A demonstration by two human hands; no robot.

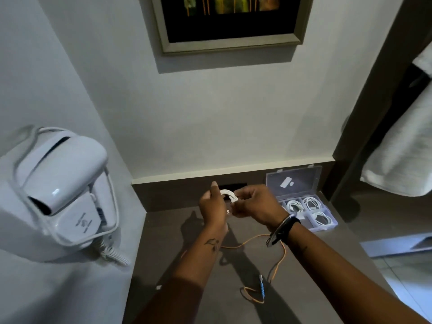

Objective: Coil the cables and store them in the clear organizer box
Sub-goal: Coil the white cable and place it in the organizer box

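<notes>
My left hand (214,208) and my right hand (253,203) are raised above the brown counter (163,253), and together they grip a small white cable coil (228,195) between the fingers. To the right stands the clear organizer box (325,226) with its lid open upright; three of its compartments hold coiled white cables (312,203). An orange cable (277,263) lies loose on the counter below my wrists, its blue-banded plug (262,286) near the front.
A white wall-mounted hair dryer (63,192) with a curly cord hangs at the left. A framed picture (231,22) is on the wall above. White towels (402,146) hang at the right. A small white piece (159,287) lies on the counter's left.
</notes>
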